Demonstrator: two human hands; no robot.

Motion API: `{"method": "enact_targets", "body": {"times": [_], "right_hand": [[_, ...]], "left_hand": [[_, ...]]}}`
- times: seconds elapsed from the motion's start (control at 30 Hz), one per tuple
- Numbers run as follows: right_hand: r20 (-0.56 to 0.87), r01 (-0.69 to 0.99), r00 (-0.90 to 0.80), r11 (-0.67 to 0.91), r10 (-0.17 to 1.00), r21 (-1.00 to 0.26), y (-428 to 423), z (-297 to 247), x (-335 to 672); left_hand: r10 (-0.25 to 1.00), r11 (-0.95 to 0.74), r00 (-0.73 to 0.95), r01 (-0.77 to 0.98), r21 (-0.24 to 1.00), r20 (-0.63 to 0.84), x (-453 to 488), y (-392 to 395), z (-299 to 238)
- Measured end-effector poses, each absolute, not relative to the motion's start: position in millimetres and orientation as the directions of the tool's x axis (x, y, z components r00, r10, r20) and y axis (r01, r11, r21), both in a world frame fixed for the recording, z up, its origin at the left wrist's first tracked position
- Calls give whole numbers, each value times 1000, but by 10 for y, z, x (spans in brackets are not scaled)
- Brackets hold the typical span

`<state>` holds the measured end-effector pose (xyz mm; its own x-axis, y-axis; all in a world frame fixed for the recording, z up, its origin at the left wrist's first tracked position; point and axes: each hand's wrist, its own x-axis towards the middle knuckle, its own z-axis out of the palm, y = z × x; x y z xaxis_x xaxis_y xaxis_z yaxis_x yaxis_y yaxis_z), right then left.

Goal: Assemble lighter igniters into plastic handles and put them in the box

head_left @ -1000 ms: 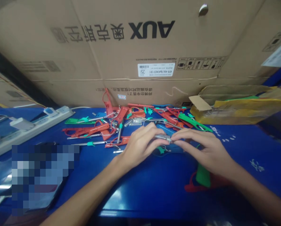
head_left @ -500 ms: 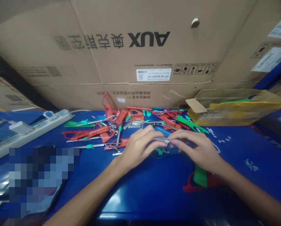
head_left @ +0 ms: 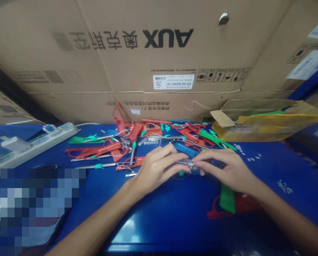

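Observation:
Above the middle of the blue table, my left hand [head_left: 159, 165] pinches a small silvery metal part [head_left: 185, 163] between thumb and fingers. It has a pale end on the right. My right hand [head_left: 225, 167] meets it there, thumb and forefinger closed at that pale end; the exact contact is too small to make out. Behind my hands lies a pile of red plastic handle shells [head_left: 113, 147] with finger loops, metal tubes [head_left: 132, 154] and small green pieces [head_left: 98, 166]. Under my right forearm are a green shell half [head_left: 227, 199] and a red shell [head_left: 215, 212].
A large cardboard sheet [head_left: 127, 71] stands behind the table. An open, yellow-taped carton [head_left: 271, 129] is at the back right. White power strips [head_left: 49, 140] run along the left. Small white bits [head_left: 284, 186] lie at the right, and a pixelated object [head_left: 41, 206] at the front left.
My view has shifted slightly. Both hands still hold the small metal part, now a little lower in the picture. The right hand's fingers have moved slightly at its pale end.

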<state>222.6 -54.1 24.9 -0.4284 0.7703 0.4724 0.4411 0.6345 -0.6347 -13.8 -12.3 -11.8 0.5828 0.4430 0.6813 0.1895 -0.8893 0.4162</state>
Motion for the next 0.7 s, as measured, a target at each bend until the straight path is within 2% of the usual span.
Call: {"method": "enact_targets", "body": {"times": [0.3,0.57,0.7], "right_hand": [[417,427,-394,565,819,-707,-571,230,2195],[255,294,-380,378,889,-878,-602,308,2246],[187,281,-394,311,900,-908,-583,286,2260]], "left_hand": [[450,-877,578,145,458,681,-153,-123,-105],[417,-867,604,42,496,679,-157,-180,-5],[445,-843,612,39,537,654,-144,-190,-8]]}}
